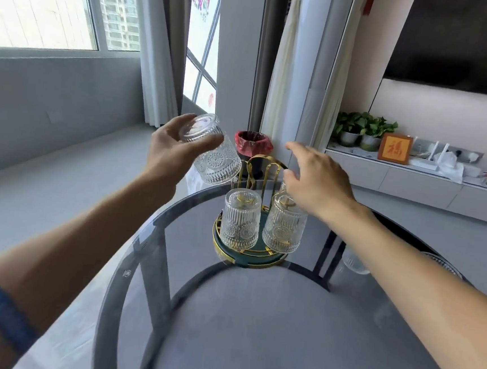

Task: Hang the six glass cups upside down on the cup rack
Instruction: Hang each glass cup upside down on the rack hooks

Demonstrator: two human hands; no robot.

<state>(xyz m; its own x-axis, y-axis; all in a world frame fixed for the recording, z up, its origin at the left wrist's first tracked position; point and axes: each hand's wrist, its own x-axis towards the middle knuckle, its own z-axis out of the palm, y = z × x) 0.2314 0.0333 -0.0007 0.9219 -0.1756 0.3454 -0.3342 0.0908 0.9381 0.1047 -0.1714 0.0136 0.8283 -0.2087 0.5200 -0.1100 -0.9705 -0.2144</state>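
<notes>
A gold wire cup rack (263, 168) with a round green base (248, 255) stands at the far side of the round glass table (254, 317). Two patterned glass cups hang upside down on its near pegs, one on the left (240, 222) and one on the right (284, 230). My left hand (171, 151) holds another glass cup (212, 155) tilted, base up, above and left of the rack. My right hand (313, 178) hovers over the rack's right side with fingers apart, possibly touching a peg. Two more cups (353, 263) (440, 262) show partly behind my right forearm.
A bin with a red bag (253, 145) stands on the floor beyond the table. A low cabinet (413, 181) with plants, a framed picture and small items runs along the right wall. Curtains and windows are at the back left.
</notes>
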